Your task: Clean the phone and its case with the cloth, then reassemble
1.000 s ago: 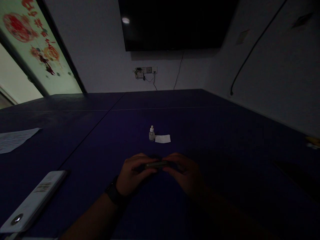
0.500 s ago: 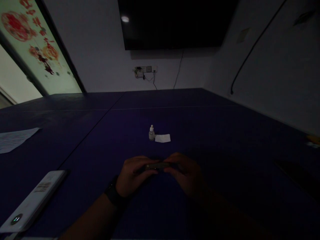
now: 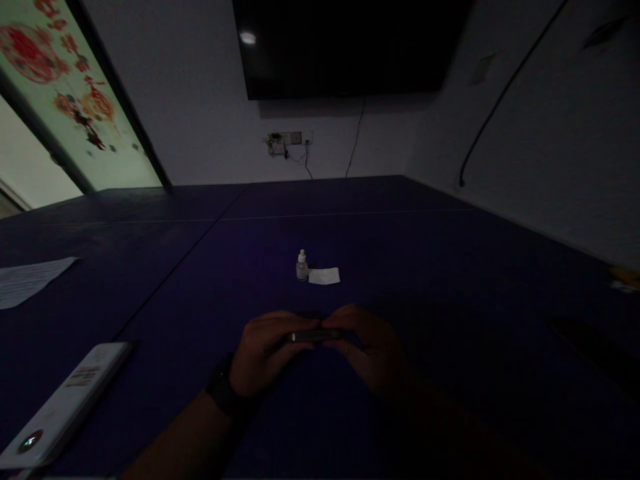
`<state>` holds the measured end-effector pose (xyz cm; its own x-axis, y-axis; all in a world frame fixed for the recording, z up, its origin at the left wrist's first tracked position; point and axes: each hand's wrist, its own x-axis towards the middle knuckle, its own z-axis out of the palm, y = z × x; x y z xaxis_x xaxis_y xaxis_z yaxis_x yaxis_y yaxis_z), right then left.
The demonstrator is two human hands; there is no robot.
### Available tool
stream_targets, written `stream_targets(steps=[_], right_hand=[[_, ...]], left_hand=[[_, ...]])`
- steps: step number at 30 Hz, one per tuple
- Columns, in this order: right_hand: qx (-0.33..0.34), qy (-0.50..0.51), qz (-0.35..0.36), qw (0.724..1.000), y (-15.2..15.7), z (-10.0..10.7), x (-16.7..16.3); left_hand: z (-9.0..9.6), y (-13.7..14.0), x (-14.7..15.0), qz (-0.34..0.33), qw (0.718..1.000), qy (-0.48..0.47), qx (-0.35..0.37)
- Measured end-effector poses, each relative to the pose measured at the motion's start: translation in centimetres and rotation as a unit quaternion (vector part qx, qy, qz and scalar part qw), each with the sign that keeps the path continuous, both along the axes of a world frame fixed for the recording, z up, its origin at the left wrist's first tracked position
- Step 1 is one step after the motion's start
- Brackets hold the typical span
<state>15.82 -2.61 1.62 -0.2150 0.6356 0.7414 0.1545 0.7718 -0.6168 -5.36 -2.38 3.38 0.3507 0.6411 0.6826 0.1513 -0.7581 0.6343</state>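
Between my two hands is a thin, flat object (image 3: 314, 336) with a dull metallic edge, seen edge-on; it is too dark to tell its kind. My left hand (image 3: 263, 347), with a black watch on the wrist, pinches its left end between thumb and fingers. At the right end, the fingers and thumb of my right hand (image 3: 370, 347) close on it in the same way, partly lost in shadow. Just beyond the hands a small dropper bottle (image 3: 302, 268) with a white top stands upright. Beside it lies a small white piece of paper or cloth (image 3: 324, 276).
A white power bank (image 3: 65, 407) with a lit display lies at the left on the dark blue table (image 3: 200, 287). Farther left is a printed sheet (image 3: 33, 280). A dark flat object (image 3: 590, 353) lies on the right. Beyond the table, a screen (image 3: 350, 47) hangs on the wall.
The thin object has tilted slightly, so a narrower edge faces me. My right fingertips have shifted a little left, closer to the left ones. The view has moved very slightly.
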Motion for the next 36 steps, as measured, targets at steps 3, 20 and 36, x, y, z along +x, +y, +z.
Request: stream_targets(steps=[3, 20, 36], right_hand=[[0.012, -0.011, -0.006, 1.0, 0.0, 0.2, 0.1], [-0.01, 0.037, -0.078, 0.996, 0.4, -1.0, -0.3], [0.094, -0.001, -0.032, 0.995, 0.6, -1.3, 0.2]], left_hand=[[-0.1, 0.0, 0.0, 0.001, 1.0, 0.007, 0.008], [-0.6, 0.6, 0.2, 0.045, 0.999, 0.014, 0.008], [-1.1, 0.8, -0.2, 0.047, 0.989, 0.024, 0.136]])
